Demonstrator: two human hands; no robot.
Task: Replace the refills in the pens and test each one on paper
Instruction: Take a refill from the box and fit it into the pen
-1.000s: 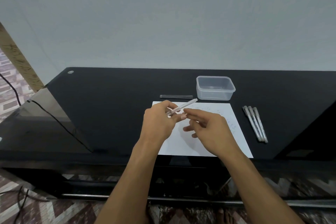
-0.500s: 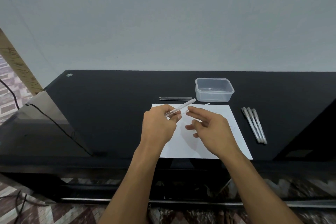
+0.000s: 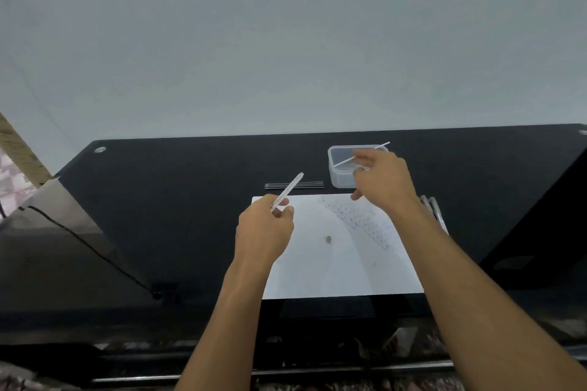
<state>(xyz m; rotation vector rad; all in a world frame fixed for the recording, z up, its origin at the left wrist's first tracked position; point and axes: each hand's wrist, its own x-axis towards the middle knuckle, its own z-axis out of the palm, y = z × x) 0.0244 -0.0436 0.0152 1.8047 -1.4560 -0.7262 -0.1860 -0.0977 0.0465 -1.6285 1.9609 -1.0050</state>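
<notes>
My left hand (image 3: 265, 228) pinches a clear pen barrel (image 3: 289, 188) that points up and to the right, over the left edge of the white paper (image 3: 320, 267). My right hand (image 3: 381, 182) pinches a thin white refill (image 3: 346, 160) and holds it above the clear plastic box (image 3: 337, 178). Faint scribbles mark the paper's right half, and a small dark piece (image 3: 329, 240) lies near its middle. Several dark refills (image 3: 305, 185) lie side by side behind the paper. More pens (image 3: 433, 204) show just past my right wrist, mostly hidden by it.
The black glass table (image 3: 190, 200) runs wall to wall, with a chrome stud (image 3: 100, 149) at its far left corner. A lower glass shelf with a black cable (image 3: 79, 241) sits at the left. The wall rises right behind the table.
My right hand has pulled the white refill out of the barrel and carried it right and away, over the plastic box. My left hand keeps the barrel. The camera has tilted up.
</notes>
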